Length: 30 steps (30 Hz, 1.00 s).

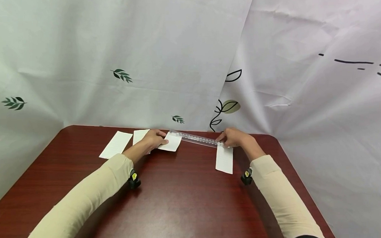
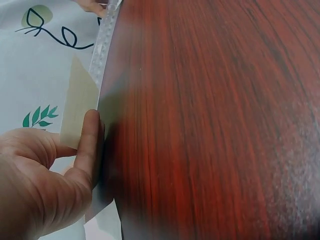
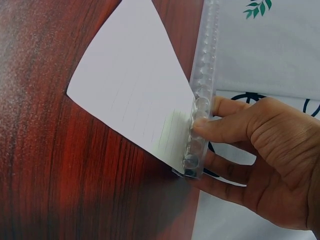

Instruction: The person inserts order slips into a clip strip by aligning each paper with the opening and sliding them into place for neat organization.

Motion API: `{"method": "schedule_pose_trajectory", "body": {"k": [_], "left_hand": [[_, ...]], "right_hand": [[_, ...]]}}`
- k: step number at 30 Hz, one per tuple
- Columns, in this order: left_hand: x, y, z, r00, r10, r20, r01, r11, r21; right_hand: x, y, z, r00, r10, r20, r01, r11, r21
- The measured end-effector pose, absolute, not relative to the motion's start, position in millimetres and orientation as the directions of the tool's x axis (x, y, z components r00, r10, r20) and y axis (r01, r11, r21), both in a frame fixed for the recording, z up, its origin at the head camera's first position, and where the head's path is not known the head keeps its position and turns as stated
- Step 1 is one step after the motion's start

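Note:
A long clear plastic strip (image 1: 198,137) with a row of round bumps lies near the far edge of the table. My right hand (image 1: 234,137) pinches its right end, thumb (image 3: 212,128) on the bumps in the right wrist view. From under that end a white lined paper slip (image 1: 224,160) extends toward me. Farther left, my left hand (image 1: 153,139) pinches another white paper slip (image 1: 173,142) between thumb and fingers. This slip is tilted up in the left wrist view and overlaps the strip's left end.
Two more white slips lie at the back left: one fully visible paper slip (image 1: 116,145) and one paper slip (image 1: 140,135) partly hidden behind my left hand. The dark red wooden table (image 1: 187,197) meets a white patterned cloth (image 1: 162,63) along its far edge.

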State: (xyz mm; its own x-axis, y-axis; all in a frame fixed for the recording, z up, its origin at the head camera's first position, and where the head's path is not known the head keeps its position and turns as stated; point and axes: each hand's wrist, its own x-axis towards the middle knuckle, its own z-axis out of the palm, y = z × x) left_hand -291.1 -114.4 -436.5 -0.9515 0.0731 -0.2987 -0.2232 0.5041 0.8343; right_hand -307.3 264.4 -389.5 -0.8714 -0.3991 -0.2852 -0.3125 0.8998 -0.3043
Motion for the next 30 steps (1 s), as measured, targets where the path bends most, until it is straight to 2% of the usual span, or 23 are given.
{"method": "schedule_pose_trajectory", "body": {"k": [6, 13, 18, 22, 25, 28, 30], "left_hand": [[-289, -113, -437, -0.953, 0.1, -0.287, -0.22, 0.425, 0.878], [-288, -113, -431, -0.944, 0.109, -0.31, -0.239, 0.421, 0.875], [-287, -118, -426, -0.962, 0.132, -0.237, -0.149, 0.47, 0.87], [-287, -124, -426, -0.975, 0.181, -0.128, -0.007, 0.551, 0.835], [-295, -130, -434, -0.954, 0.298, 0.016, 0.205, 0.615, 0.761], [-317, -137, -462, -0.864, 0.465, 0.195, 0.481, 0.644, 0.595], [-330, -141, -482, -0.784, 0.561, 0.265, 0.614, 0.638, 0.465]], "right_hand": [[-309, 263, -389, -0.869, -0.395, -0.298, -0.308, 0.903, -0.299], [-309, 263, -388, -0.868, -0.398, -0.298, -0.31, 0.902, -0.302], [-310, 264, -388, -0.864, -0.406, -0.296, -0.317, 0.898, -0.304], [-311, 265, -389, -0.86, -0.416, -0.295, -0.323, 0.892, -0.315], [-312, 266, -389, -0.859, -0.418, -0.295, -0.322, 0.89, -0.324], [-312, 266, -390, -0.859, -0.417, -0.297, -0.321, 0.89, -0.323], [-311, 266, -391, -0.859, -0.417, -0.299, -0.32, 0.891, -0.323]]}}
